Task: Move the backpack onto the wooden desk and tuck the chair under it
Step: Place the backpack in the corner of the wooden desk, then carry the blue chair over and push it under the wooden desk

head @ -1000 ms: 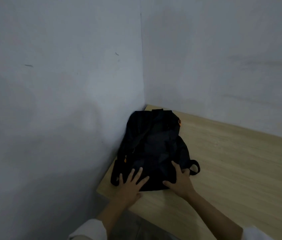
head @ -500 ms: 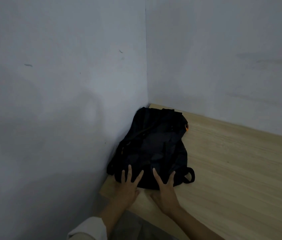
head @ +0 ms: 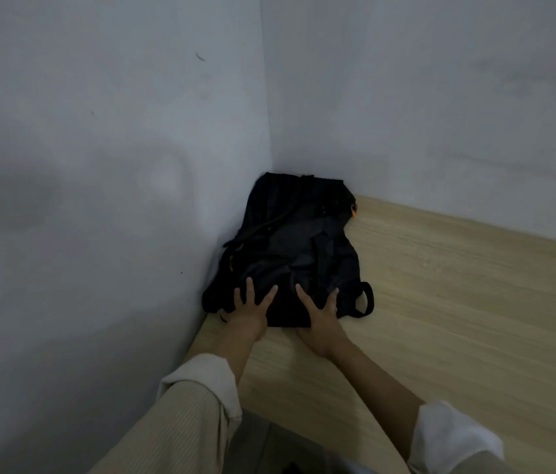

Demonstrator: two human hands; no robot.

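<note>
A black backpack [head: 290, 244] with small orange details lies flat on the light wooden desk [head: 457, 302], pushed into the corner where two walls meet. My left hand [head: 252, 311] rests on its near left edge with fingers spread. My right hand [head: 321, 313] presses flat on its near right part, fingers apart. Neither hand grips the fabric. A strap loop [head: 365, 301] sticks out at the bag's near right. The chair is not in view.
Pale walls [head: 99, 200] close the desk on the left and at the back. The desk's near edge [head: 269, 415] runs across the bottom, with a dark gap below it between my sleeves.
The backpack has slid farther back into the corner, with both hands following flat on its near end. My view has come closer and my sleeves now show.
</note>
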